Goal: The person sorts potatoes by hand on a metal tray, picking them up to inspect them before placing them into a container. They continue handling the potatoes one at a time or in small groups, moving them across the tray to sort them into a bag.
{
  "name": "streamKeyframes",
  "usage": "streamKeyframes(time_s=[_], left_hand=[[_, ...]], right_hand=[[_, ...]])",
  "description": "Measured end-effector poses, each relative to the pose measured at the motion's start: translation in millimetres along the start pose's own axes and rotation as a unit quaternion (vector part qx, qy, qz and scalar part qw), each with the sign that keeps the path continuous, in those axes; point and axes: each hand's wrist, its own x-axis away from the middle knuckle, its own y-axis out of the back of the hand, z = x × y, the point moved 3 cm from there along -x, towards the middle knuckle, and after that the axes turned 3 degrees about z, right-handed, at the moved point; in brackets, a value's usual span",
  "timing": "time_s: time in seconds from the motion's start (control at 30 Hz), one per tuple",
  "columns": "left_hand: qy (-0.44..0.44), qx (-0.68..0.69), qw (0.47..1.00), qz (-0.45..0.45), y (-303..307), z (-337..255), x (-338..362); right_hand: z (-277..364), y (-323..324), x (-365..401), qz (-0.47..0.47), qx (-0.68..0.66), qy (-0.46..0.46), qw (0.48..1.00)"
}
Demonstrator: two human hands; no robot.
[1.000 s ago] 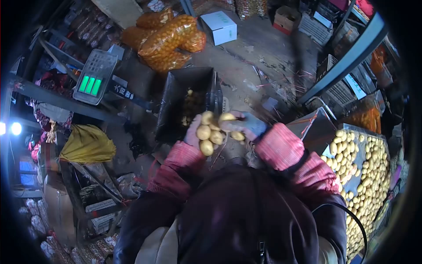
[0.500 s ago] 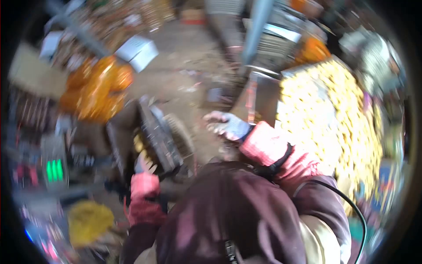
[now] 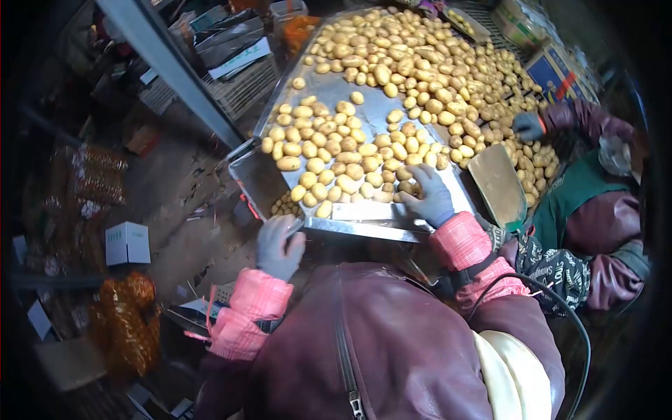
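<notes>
Produce warehouse: potatoes [image 3: 392,91] heaped on metal sorting table [image 3: 329,91], netted sacks [image 3: 126,325]

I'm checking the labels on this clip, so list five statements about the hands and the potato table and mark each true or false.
1. The right hand rests on potatoes on the metal table. True.
2. The left hand holds a potato up in the air. False: it is at the table's near corner, and no potato shows in it.
3. Both of these hands are bare. False: both wear grey gloves.
4. Another person's hand is among the potatoes at the right. True.
5. A white box stands on the table. False: it sits on the ground to the left.
</notes>
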Motion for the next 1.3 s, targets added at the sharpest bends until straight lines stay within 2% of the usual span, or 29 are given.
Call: streamKeyframes(time_s=[0.03, 0.07, 0.1, 0.17, 0.2, 0.27, 0.37, 0.43, 0.5, 0.53, 0.57, 0.63, 0.7, 0.73, 0.8, 0.83, 0.87, 0.9, 0.93, 1.0, 1.03, 1.07, 1.1, 1.13, 1.17, 1.23, 1.3], left_hand=[[-0.01, 0.015, 0.996, 0.087, -10.8, -15.5, -21.9], [-0.065, -0.018, 0.993, 0.1, -31.5, -19.2, -26.0], [-0.087, -0.024, 0.98, 0.176, -42.6, -30.8, -38.3], [-0.143, -0.059, 0.955, 0.251, -70.0, -51.3, -55.9], [-0.147, -0.084, 0.951, 0.259, -81.3, -50.9, -64.6], [-0.153, -0.137, 0.939, 0.274, -106.9, -36.5, -74.8], [-0.078, -0.196, 0.95, 0.229, -120.9, -3.2, -78.1], [-0.027, -0.247, 0.936, 0.249, -105.6, 5.5, -83.6], [0.046, -0.299, 0.913, 0.272, -93.6, 16.4, -86.1], [0.057, -0.301, 0.913, 0.27, -89.9, 22.1, -85.4], [0.069, -0.304, 0.912, 0.267, -87.2, 29.6, -81.4], [0.12, -0.306, 0.905, 0.272, -84.8, 51.4, -70.6], [0.192, -0.301, 0.891, 0.28, -81.5, 74.5, -60.4], [0.19, -0.291, 0.904, 0.249, -77.1, 74.5, -60.8], [0.185, -0.269, 0.927, 0.187, -70.6, 69.0, -56.0], [0.168, -0.266, 0.933, 0.173, -69.5, 64.7, -56.6], [0.15, -0.261, 0.94, 0.159, -69.3, 58.0, -59.3], [0.13, -0.256, 0.947, 0.145, -69.1, 49.4, -65.1], [0.119, -0.221, 0.95, 0.187, -69.9, 38.1, -79.8], [0.063, -0.205, 0.957, 0.196, -85.9, 23.8, -89.7], [0.03, -0.194, 0.96, 0.202, -95.3, 16.2, -96.9], [0.019, -0.192, 0.953, 0.236, -105.4, 7.5, -106.8], [-0.008, -0.18, 0.952, 0.249, -112.5, -0.6, -115.1], [-0.035, -0.167, 0.95, 0.263, -119.4, -9.1, -121.1], [-0.06, -0.156, 0.947, 0.274, -126.2, -14.0, -125.6], [-0.057, -0.162, 0.935, 0.31, -133.7, -10.3, -127.5], [-0.052, -0.181, 0.922, 0.338, -132.5, -3.3, -127.7]], right_hand=[[-11.9, 9.4, 1.5, 0.039, 0.039, -0.07, 0.996], [-36.1, 3.0, 4.4, 0.052, 0.108, -0.082, 0.989], [-49.6, 3.8, 2.8, 0.115, 0.082, -0.09, 0.986], [-58.0, -14.3, 2.5, 0.163, 0.058, -0.083, 0.981], [-51.1, -14.8, -6.1, 0.182, 0.062, -0.102, 0.976], [-47.6, -24.6, -20.1, 0.193, 0.061, -0.082, 0.976], [-29.9, -31.0, -38.2, 0.211, -0.001, -0.035, 0.977], [-11.6, -49.0, -49.8, 0.156, -0.046, 0.045, 0.986], [11.1, -56.5, -61.2, 0.193, 0.007, 0.071, 0.979], [15.2, -65.1, -67.3, 0.182, 0.004, 0.095, 0.979], [17.6, -74.0, -74.2, 0.249, 0.0, 0.105, 0.963], [22.0, -80.3, -78.7, 0.257, -0.118, 0.152, 0.947], [17.1, -73.5, -89.8, 0.116, -0.148, 0.201, 0.961], [10.8, -64.6, -98.0, 0.041, -0.16, 0.221, 0.961], [-17.3, -49.9, -121.9, -0.041, -0.088, 0.149, 0.984], [-28.1, -37.3, -129.7, -0.08, 0.028, 0.126, 0.988], [-48.6, -35.0, -134.9, -0.105, 0.036, 0.109, 0.988], [-72.6, -50.8, -141.5, -0.088, 0.119, 0.081, 0.986], [-72.5, -57.1, -141.9, -0.044, 0.125, 0.071, 0.989], [-60.6, -64.7, -138.7, 0.032, 0.114, 0.034, 0.992], [-55.1, -80.0, -133.8, -0.042, 0.173, 0.067, 0.982], [-37.2, -71.2, -131.8, 0.059, 0.107, 0.055, 0.991], [-22.2, -69.1, -125.4, 0.08, 0.102, 0.068, 0.989], [-16.2, -69.4, -111.0, 0.041, 0.048, 0.145, 0.987], [-12.2, -76.9, -101.6, -0.042, 0.076, 0.193, 0.977], [-8.3, -69.4, -86.6, 0.062, -0.146, 0.17, 0.972], [-17.8, -51.0, -75.2, -0.014, -0.115, 0.153, 0.981]])
